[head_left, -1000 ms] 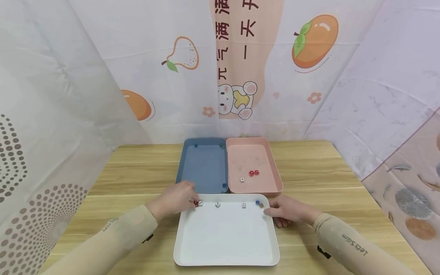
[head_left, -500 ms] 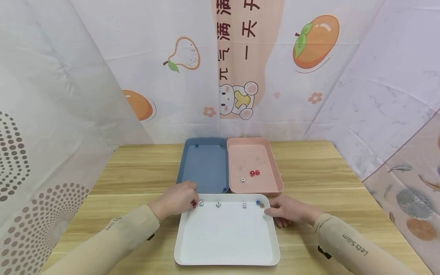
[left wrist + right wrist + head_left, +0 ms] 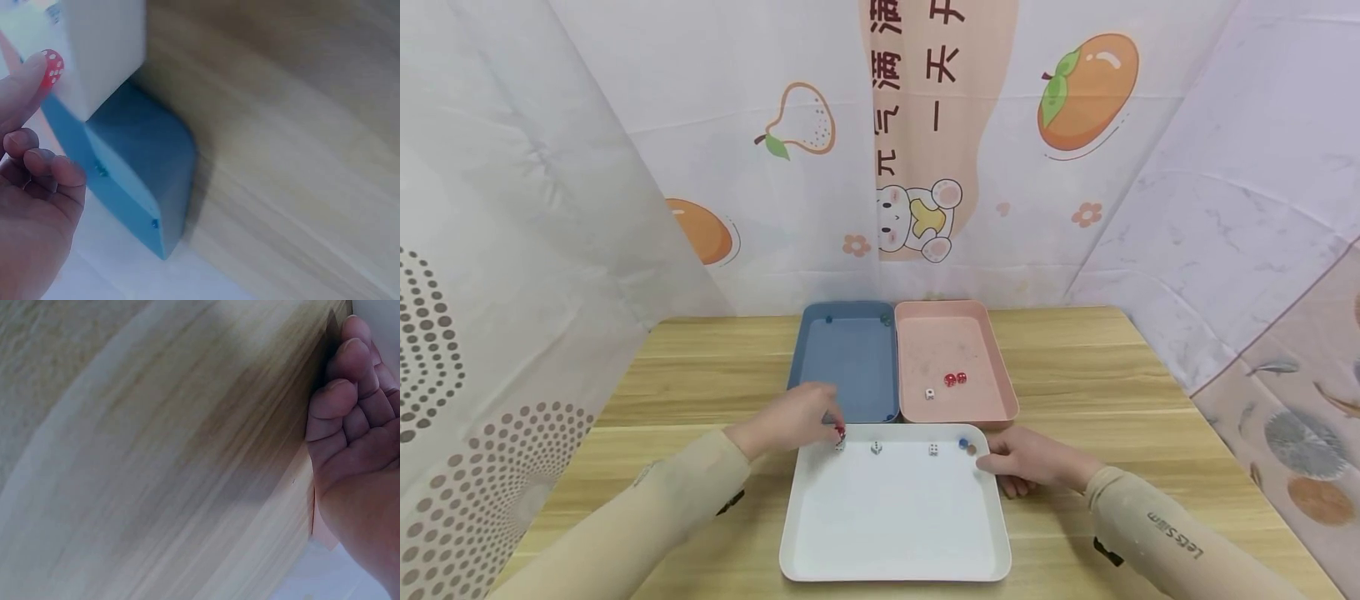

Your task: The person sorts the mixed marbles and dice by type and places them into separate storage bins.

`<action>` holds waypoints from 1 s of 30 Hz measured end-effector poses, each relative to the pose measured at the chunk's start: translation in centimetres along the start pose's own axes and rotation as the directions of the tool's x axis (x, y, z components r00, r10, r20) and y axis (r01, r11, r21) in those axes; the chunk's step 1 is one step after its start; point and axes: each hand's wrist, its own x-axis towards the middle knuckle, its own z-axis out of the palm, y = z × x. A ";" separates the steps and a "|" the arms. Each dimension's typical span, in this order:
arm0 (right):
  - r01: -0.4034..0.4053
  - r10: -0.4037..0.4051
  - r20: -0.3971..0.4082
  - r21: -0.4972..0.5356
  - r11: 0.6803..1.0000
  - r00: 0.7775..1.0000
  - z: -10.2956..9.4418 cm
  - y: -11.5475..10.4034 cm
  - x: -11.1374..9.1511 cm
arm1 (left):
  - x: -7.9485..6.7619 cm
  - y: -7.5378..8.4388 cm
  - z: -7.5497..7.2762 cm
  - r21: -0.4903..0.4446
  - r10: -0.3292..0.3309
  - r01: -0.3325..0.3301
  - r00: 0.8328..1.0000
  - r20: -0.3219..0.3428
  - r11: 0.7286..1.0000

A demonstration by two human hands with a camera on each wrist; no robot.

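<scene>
My left hand (image 3: 793, 421) pinches a red die (image 3: 53, 69) with white pips between thumb and fingertip, at the far left corner of the white tray (image 3: 895, 517). Just below the red die lies a white die (image 3: 840, 447). Two more white dice, a middle one (image 3: 876, 447) and a right one (image 3: 933, 449), sit along the tray's far side. A blue die (image 3: 963, 443) and a small brownish piece (image 3: 972, 450) lie in the far right corner. My right hand (image 3: 1022, 458) grips the tray's right rim, other fingers curled outside the wall.
Behind the white tray stand a blue tray (image 3: 842, 367) with a few small dark dice near its corners, and a pink tray (image 3: 940, 333) holding two red dice (image 3: 951, 380) and a white die (image 3: 929, 393). The wooden table (image 3: 1075, 358) meets a printed curtain (image 3: 760, 208) at the back.
My left hand has lifted the red die from the white tray's far left corner and moved it slightly right, over the nearby white die. My right hand has stayed put.
</scene>
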 end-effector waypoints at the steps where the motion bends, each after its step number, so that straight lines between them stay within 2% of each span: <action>1: 0.001 -0.001 0.002 0.000 1.000 1.000 0.0 0.0 0.0 | 0.4 0.0 -0.2 -0.006 -0.007 0.007 1.000 -0.005 1.000; 10: -0.003 0.003 0.007 0.028 1.000 1.000 0.1 0.1 0.0 | 4.9 0.4 -1.6 -0.107 -0.100 0.097 0.995 -0.027 0.990; 15: -0.002 0.002 0.010 0.037 0.999 1.000 0.1 0.0 0.0 | 7.5 0.8 -1.9 -0.161 -0.132 0.123 0.990 -0.048 0.979; 21: -0.005 0.005 0.006 0.021 1.000 1.000 0.1 0.0 0.0 | 10.2 0.4 -1.8 -0.189 -0.134 0.114 0.986 -0.095 0.975; 30: 0.010 -0.010 -0.001 -0.002 1.000 1.000 0.1 0.4 0.1 | 13.0 -0.8 -1.0 -0.213 -0.165 0.145 0.983 -0.083 0.966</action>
